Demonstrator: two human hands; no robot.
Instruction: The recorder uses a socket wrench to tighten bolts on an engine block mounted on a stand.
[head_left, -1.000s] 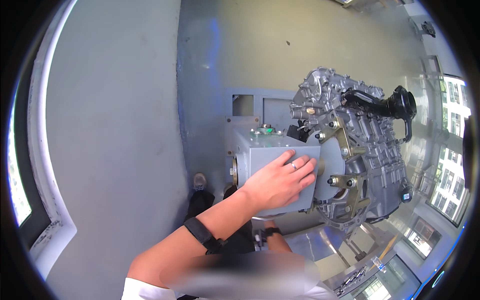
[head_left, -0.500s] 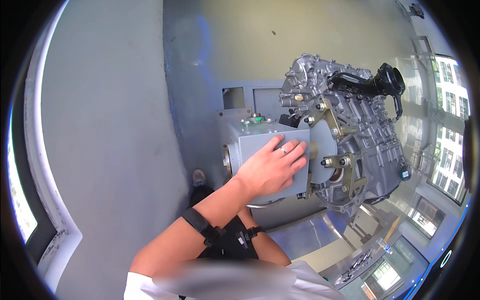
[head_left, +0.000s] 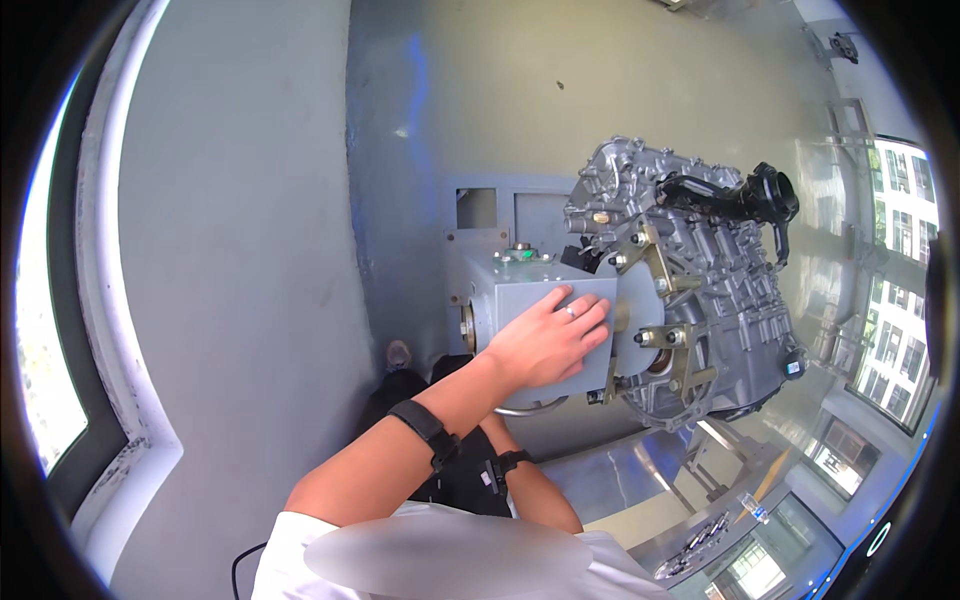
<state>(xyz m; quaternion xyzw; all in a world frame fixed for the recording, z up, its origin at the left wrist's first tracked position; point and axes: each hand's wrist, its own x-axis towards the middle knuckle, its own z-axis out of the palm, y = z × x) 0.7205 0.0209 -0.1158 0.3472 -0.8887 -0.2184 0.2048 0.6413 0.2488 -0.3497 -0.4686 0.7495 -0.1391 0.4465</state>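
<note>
My left hand [head_left: 550, 340] rests on the face of a grey metal housing [head_left: 515, 300], its fingers apart and slightly bent near the right edge. My right hand is hidden under the housing near a curved metal handle [head_left: 530, 408]; only its forearm [head_left: 530, 485] and wrist strap show. A silver engine [head_left: 730, 320] is bolted to a grey disc beside the housing with brass-coloured brackets [head_left: 660, 338]. A black curved pipe [head_left: 735, 200] runs along its upper side, and a round hub sits on the housing's left side.
A grey wall panel [head_left: 230, 250] with a window frame is at the left. My feet [head_left: 398, 353] stand on the floor below the housing. At lower right are a metal table [head_left: 630, 470] and a clear plastic bottle [head_left: 755, 508]. Windows line the right side.
The view has shifted slightly. My right forearm shows more than a second ago, while my left hand stays on the housing in much the same place.
</note>
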